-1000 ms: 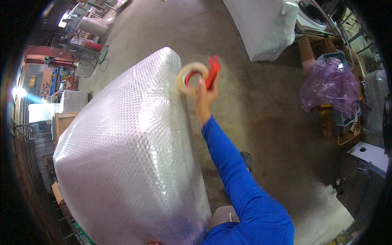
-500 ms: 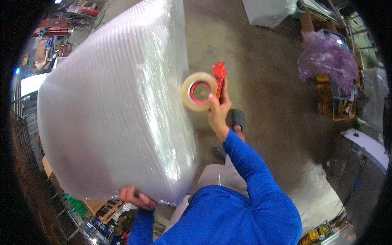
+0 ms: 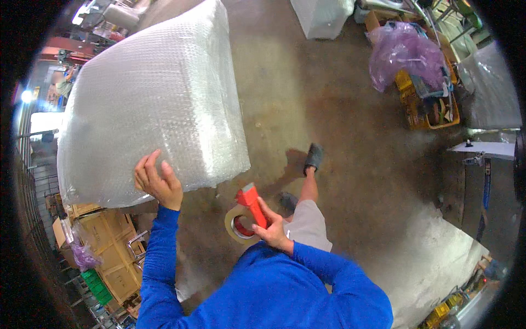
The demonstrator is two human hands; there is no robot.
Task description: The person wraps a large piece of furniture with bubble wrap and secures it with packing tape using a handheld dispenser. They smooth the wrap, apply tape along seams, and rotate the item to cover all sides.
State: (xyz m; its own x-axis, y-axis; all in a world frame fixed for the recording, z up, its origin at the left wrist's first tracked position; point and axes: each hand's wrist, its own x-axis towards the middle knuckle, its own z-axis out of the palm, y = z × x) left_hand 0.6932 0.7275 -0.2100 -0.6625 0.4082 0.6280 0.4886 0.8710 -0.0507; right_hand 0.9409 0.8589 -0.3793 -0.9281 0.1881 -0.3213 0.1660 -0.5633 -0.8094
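Observation:
A large boxy bundle wrapped in bubble wrap (image 3: 148, 104) fills the upper left. Over its near edge is my left hand (image 3: 160, 183), fingers apart and slightly curled, holding nothing. Whether the fingertips press on the wrap I cannot tell. Close to my body, my right hand (image 3: 274, 230) grips a red tape dispenser (image 3: 255, 207) by its handle. A wide roll of clear tape (image 3: 231, 226) sits on it, partly behind the handle.
Yellow crates (image 3: 411, 101) under a purple plastic bag (image 3: 411, 55) stand at the upper right. Another wrapped bundle (image 3: 323, 16) is at the top. Cardboard boxes (image 3: 107, 241) lie at lower left, a grey cabinet (image 3: 487, 181) at right. My foot (image 3: 313, 158) is on the concrete floor.
My right hand has drawn the tape dispenser down toward my body. The left hand has come off the bundle's lower edge and up over its near side. The bundle appears higher in view.

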